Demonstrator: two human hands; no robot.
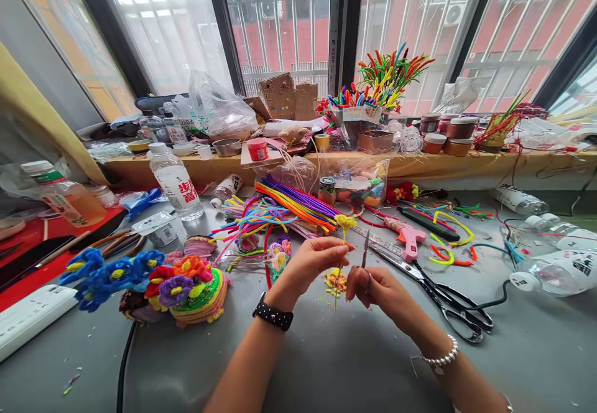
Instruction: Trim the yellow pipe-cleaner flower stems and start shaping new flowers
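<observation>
My left hand [316, 262] pinches a yellow pipe-cleaner flower [346, 222] by its thin stem, holding it upright over the grey table [326, 363]. My right hand [377, 285] is closed round small scissors [365, 248], whose blades point up just right of the stem. Yellow trimmings [334, 281] lie on the table right under both hands. A black watch sits on my left wrist and a bead bracelet on my right.
Large black scissors [443, 295] and a pink glue gun [407, 236] lie right of my hands. A bundle of coloured pipe cleaners [293, 204] lies behind them. Finished flowers in a woven basket [186, 285] sit at the left. Water bottles [175, 183] and a cluttered windowsill stand behind.
</observation>
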